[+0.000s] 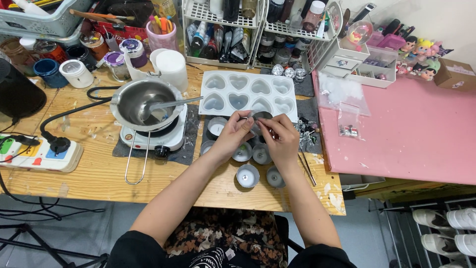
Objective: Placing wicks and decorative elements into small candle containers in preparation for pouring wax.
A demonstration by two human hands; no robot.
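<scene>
Tin cup (pixel 261 115), small & round, is pinched between both hands just above the counter (pixel 99 173), in front of the heart mold (pixel 248 94). The counter is wood, scuffed & wax-spotted, w/ a dark mat (pixel 191 149) under the work; a pink table (pixel 411 129) butts up on the right side, grey floor below. Left hand (pixel 232 134) has fingers curled shut on the cup's near rim; right hand (pixel 280 136) has thumb & forefinger closed on its other side, maybe w/ a thin bit between them, too small to tell. More cups w/ white wax (pixel 247 175) sit under & just below the hands. Left of the left hand: steel pot (pixel 144 104) on a small white hotplate (pixel 166 139), power strip (pixel 39 154) further out. Beyond the mold: white racks (pixel 258 25) of bottles.
</scene>
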